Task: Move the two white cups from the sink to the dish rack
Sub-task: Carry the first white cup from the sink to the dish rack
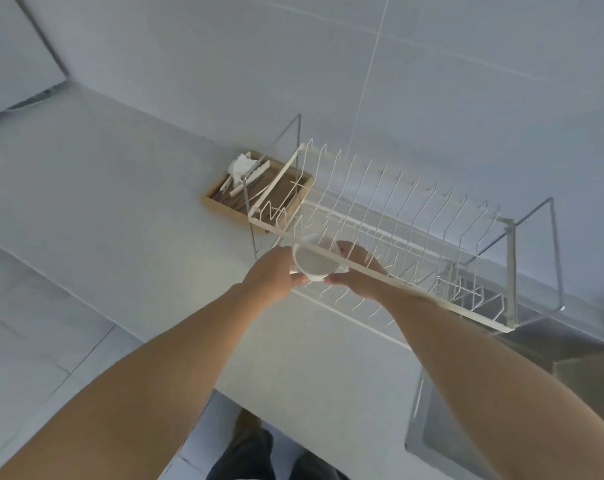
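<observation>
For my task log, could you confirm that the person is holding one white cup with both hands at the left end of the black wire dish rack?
Not quite: the head view shows the dish rack is white, not black. Otherwise correct: left hand and right hand hold one white cup at its left end.

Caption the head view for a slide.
Both hands, left and right, hold a white cup at the dish rack.

Light: bright, even and cool; I can't tell its source.
Shadows: faint, soft ones beneath my forearms.
Glare: none on the pale table [127, 188].
Blur: slight softness everywhere, strongest at the right edge.
Distortion: wide-angle bending of straight lines near the borders.
</observation>
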